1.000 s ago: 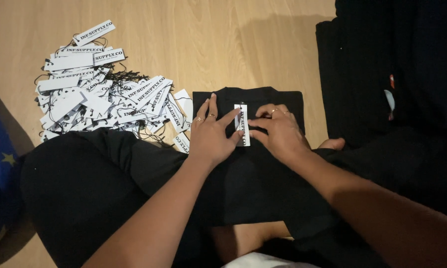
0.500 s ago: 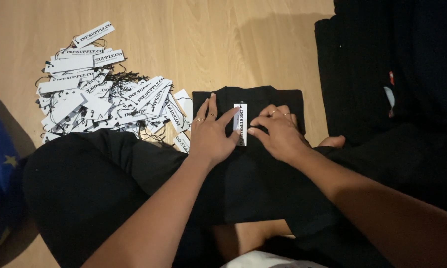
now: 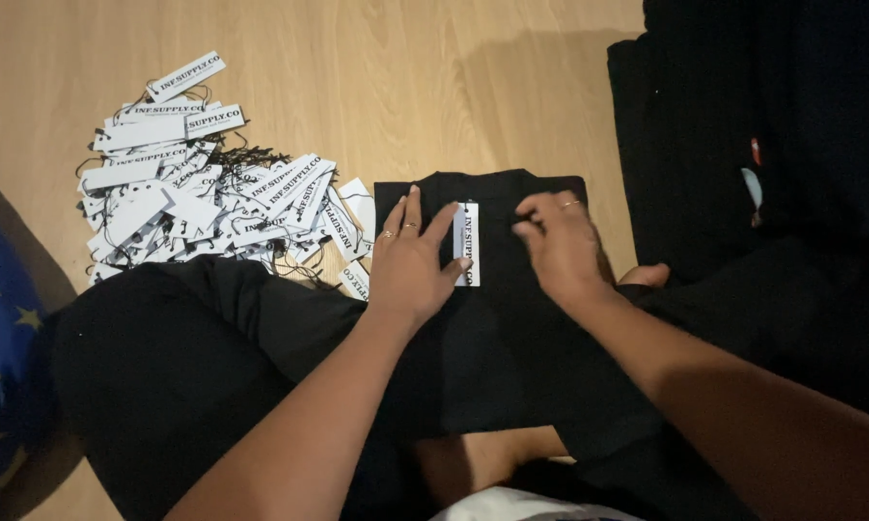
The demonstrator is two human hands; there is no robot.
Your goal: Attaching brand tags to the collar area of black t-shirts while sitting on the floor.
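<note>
Your left hand (image 3: 410,265) lay flat, fingers spread, thumb pinning the white hang tag (image 3: 466,243) on the folded black garment (image 3: 511,318); your right hand (image 3: 562,246) hovered beside, fingers curled, empty. You needed the tag straight, away from the tag pile (image 3: 203,198).

Both my forearms come in bare from the near edge, angling toward the middle. My left hand (image 3: 412,259) lies palm down, fingers spread and pointing far, thumb stretched out to the right; rings show on two fingers. My right hand (image 3: 562,246) sits just to its right, knuckles up, fingers curled and bunched leftward, a ring on one finger. The two hands are near each other but apart. Wrists roughly level, neither hand closed into a fist.
</note>
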